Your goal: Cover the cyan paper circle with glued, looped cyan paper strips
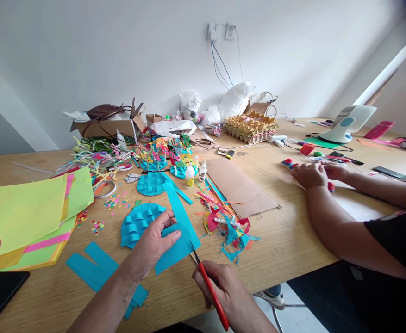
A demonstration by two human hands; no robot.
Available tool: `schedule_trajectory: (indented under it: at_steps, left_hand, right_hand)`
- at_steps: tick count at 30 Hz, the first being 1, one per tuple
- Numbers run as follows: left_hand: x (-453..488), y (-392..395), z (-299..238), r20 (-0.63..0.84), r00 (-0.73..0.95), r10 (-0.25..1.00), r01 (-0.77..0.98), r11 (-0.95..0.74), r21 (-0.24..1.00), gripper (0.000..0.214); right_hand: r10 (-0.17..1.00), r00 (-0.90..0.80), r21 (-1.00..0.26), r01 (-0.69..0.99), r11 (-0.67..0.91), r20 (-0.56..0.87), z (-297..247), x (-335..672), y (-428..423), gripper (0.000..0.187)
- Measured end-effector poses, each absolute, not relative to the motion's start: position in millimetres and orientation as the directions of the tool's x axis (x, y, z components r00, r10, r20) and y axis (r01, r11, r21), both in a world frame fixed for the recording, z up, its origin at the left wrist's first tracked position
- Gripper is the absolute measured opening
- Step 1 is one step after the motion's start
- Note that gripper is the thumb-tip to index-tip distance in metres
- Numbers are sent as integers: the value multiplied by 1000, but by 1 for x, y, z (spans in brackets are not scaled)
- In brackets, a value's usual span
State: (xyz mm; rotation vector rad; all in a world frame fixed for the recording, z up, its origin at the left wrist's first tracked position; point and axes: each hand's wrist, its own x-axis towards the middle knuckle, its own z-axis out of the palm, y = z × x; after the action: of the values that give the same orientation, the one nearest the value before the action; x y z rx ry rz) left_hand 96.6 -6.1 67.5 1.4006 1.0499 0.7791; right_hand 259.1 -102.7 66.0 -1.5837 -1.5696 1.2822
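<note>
My left hand (154, 243) pinches a long strip of blue paper (180, 231) that lies over the wooden table (286, 231). My right hand (220, 284) is closed around red-handled scissors (208, 286), whose blades touch the lower right edge of the strip. A round blue woven paper disc (136, 224) lies just left of my left hand. More blue strips (95, 268) lie near my left forearm.
Another person's arms (331, 203) rest on the table at the right. Stacked yellow and green sheets (25, 212) sit at left, a cardboard piece (237, 187) in the middle, paper scraps (227, 224), glue bottles (189, 176), an egg tray (249, 126) and boxes behind.
</note>
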Motion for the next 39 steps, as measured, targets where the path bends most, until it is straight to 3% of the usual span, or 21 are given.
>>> schedule_trajectory:
  at_steps: [22, 30, 35, 39]
  left_hand:
    - [98, -6, 66, -154, 369, 917, 159, 102, 982, 40]
    - [97, -5, 66, -147, 339, 929, 161, 97, 982, 45]
    - [98, -7, 68, -192, 380, 905, 128, 154, 980, 45]
    - [102, -10, 75, -169, 495, 852, 64, 158, 985, 33]
  right_hand:
    - [973, -90, -887, 435, -154, -213, 57, 258, -103, 36]
    - [969, -150, -903, 413, -119, -196, 62, 259, -102, 34]
    - [965, -127, -912, 374, -169, -231, 61, 259, -102, 30]
    - [962, -130, -922, 341, -183, -239, 58, 260, -102, 32]
